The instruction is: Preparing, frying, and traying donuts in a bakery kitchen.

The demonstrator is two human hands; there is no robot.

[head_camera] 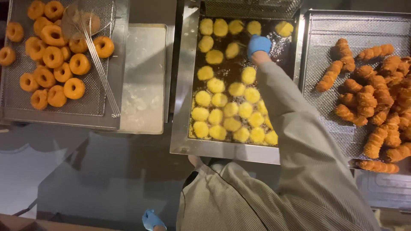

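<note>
The right hand (258, 44), in a blue glove, reaches over the fryer vat (182, 107) near its far end, among the pale yellow dough rounds (231, 109) floating on the dark oil. The fingers are curled narrow around something thin (a stick or similar tool, too small to identify); whether they grip it firmly cannot be told. For the turning step that appears to be in hand, the hand should stay above the oil, the tool tip should touch one round at a time, and the sleeve should be held clear of the vat rim. The nearest rounds lie just beside the fingers, to their left and below; one sits apart at the far right corner. The left hand (152, 220), also gloved, hangs low near the body, its fingers loosely curled and holding nothing visible.
</note>
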